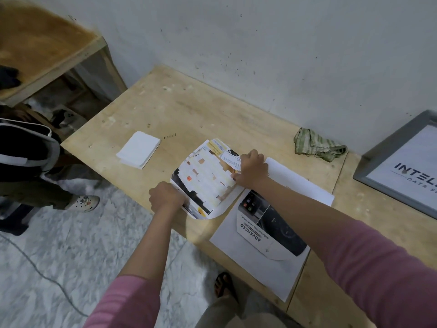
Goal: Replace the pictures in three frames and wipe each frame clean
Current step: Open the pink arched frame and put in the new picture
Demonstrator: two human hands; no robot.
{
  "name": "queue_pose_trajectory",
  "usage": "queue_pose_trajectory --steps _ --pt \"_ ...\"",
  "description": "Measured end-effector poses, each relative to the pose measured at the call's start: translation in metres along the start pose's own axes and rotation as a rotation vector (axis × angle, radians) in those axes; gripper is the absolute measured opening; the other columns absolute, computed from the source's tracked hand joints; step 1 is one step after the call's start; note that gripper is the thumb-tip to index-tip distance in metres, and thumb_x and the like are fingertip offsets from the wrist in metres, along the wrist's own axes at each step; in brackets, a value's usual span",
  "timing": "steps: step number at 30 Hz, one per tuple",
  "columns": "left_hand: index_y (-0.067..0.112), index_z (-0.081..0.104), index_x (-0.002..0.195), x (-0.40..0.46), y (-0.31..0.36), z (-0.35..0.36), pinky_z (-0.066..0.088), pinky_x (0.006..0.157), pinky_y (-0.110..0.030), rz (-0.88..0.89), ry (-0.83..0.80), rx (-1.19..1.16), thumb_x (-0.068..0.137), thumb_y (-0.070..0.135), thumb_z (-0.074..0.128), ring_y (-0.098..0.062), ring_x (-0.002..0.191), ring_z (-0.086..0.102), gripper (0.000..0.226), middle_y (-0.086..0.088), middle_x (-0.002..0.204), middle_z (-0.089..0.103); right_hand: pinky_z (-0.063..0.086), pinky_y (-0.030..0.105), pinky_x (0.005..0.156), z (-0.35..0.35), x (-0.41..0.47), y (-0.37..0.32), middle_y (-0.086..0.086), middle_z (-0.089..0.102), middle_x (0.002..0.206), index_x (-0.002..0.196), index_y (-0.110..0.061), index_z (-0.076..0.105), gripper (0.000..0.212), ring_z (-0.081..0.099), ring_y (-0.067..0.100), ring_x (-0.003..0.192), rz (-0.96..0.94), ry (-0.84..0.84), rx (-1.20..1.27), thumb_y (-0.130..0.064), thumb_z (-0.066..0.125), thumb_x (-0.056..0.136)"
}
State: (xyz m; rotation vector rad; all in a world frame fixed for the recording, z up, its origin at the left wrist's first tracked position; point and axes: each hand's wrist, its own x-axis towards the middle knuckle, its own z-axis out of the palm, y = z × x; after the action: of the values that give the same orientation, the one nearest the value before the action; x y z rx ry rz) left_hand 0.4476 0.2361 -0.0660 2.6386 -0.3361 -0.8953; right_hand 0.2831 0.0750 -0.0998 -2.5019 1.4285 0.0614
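Carefully now: we hold the print [205, 178] between both hands, left hand [166, 197] gripping its near corner, right hand [251, 170] pinching its far edge. Pulling unevenly could tear or crease it. Both arms reach forward, wrists bent down. The frame [369, 171] lies well right of our fingers, cloth [316, 145] beyond them.

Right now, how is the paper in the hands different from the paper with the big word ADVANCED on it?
The colourful printed sheet is gripped at two edges by the left hand and the right hand; the ADVANCED sheet lies untouched. The colourful sheet is crowded with pale patches; the ADVANCED sheet shows a dark picture with wide white borders. Both are on the wooden table.
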Motion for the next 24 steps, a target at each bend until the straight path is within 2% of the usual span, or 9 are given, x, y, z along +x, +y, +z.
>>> queue_pose_trajectory --steps 2,6,9,11,13,16,18,22,24 --pt "0.013 0.057 0.071 -0.003 0.002 0.000 0.044 0.063 -0.032 0.006 -0.001 -0.009 0.055 0.007 0.080 -0.030 0.096 0.057 0.029 -0.013 0.101 0.058 0.036 0.033 0.070 0.001 -0.001 0.000 0.013 0.043 0.117 0.114 -0.004 0.051 0.051 0.042 0.030 0.102 0.003 0.004 0.003 -0.039 0.063 0.079" --pt "0.005 0.049 0.060 -0.004 0.001 0.002 0.041 0.052 -0.025 0.062 -0.048 -0.054 0.062 -0.004 0.071 -0.022 0.065 0.050 0.024 -0.003 0.066 0.049 0.035 0.033 0.071 0.004 -0.003 0.000 0.013 0.042 0.120 0.115 -0.004 0.051 0.048 0.041 0.030 0.104 0.009 0.000 0.015 -0.036 0.063 0.080" --pt "0.004 0.053 0.067 -0.004 -0.005 0.002 0.033 0.045 -0.020 0.057 -0.056 -0.216 0.060 -0.002 0.072 -0.021 0.055 0.045 0.021 -0.005 0.062 0.048 0.033 0.032 0.070 0.006 -0.006 0.003 0.015 0.044 0.118 0.113 -0.002 0.054 0.043 0.043 0.030 0.101 -0.005 0.026 0.052 -0.028 0.063 0.080" --pt "0.003 0.055 0.070 -0.010 -0.009 -0.002 0.036 0.046 -0.020 0.023 -0.045 -0.329 0.059 0.000 0.076 -0.020 0.054 0.047 0.024 -0.007 0.064 0.051 0.031 0.033 0.070 0.008 -0.008 0.006 0.017 0.046 0.119 0.113 -0.002 0.057 0.039 0.044 0.031 0.100 -0.022 0.052 0.087 -0.022 0.063 0.080" --pt "0.005 0.049 0.060 -0.014 -0.009 -0.006 0.037 0.048 -0.022 0.020 -0.030 -0.401 0.060 -0.001 0.076 -0.022 0.054 0.045 0.028 -0.007 0.061 0.049 0.033 0.034 0.071 0.008 -0.010 0.008 0.016 0.046 0.122 0.115 -0.004 0.057 0.038 0.044 0.032 0.102 -0.032 0.055 0.091 -0.020 0.061 0.081" --pt "0.013 0.033 0.053 -0.017 -0.007 -0.014 0.038 0.056 -0.028 0.065 0.059 -0.471 0.068 -0.003 0.069 -0.023 0.059 0.041 0.041 -0.005 0.057 0.040 0.038 0.037 0.082 0.006 -0.011 0.008 0.012 0.041 0.128 0.122 -0.012 0.053 0.040 0.043 0.031 0.109 -0.027 0.014 0.049 -0.027 0.057 0.086" --pt "0.013 0.033 0.057 -0.021 -0.004 -0.022 0.039 0.057 -0.031 0.106 0.142 -0.505 0.070 -0.002 0.062 -0.022 0.060 0.039 0.035 -0.007 0.059 0.039 0.037 0.039 0.089 0.005 -0.011 0.008 0.009 0.038 0.132 0.126 -0.015 0.049 0.040 0.040 0.029 0.115 -0.020 -0.024 0.021 -0.030 0.053 0.089" --pt "0.015 0.021 0.059 -0.036 0.002 -0.039 0.018 0.050 -0.026 0.156 0.311 -0.559 0.074 -0.005 0.052 -0.020 0.054 0.021 0.039 -0.002 0.057 0.024 0.036 0.042 0.092 0.002 -0.010 0.008 0.008 0.033 0.134 0.127 -0.018 0.045 0.038 0.036 0.027 0.119 -0.012 -0.081 -0.035 -0.034 0.047 0.092" --pt "0.014 0.024 0.060 -0.046 0.001 -0.048 0.018 0.048 -0.026 0.146 0.410 -0.565 0.077 -0.002 0.052 -0.019 0.052 0.025 0.036 -0.002 0.059 0.028 0.036 0.043 0.092 0.001 -0.012 0.006 0.008 0.033 0.134 0.128 -0.019 0.043 0.037 0.036 0.027 0.120 -0.018 -0.082 -0.065 -0.035 0.045 0.094"
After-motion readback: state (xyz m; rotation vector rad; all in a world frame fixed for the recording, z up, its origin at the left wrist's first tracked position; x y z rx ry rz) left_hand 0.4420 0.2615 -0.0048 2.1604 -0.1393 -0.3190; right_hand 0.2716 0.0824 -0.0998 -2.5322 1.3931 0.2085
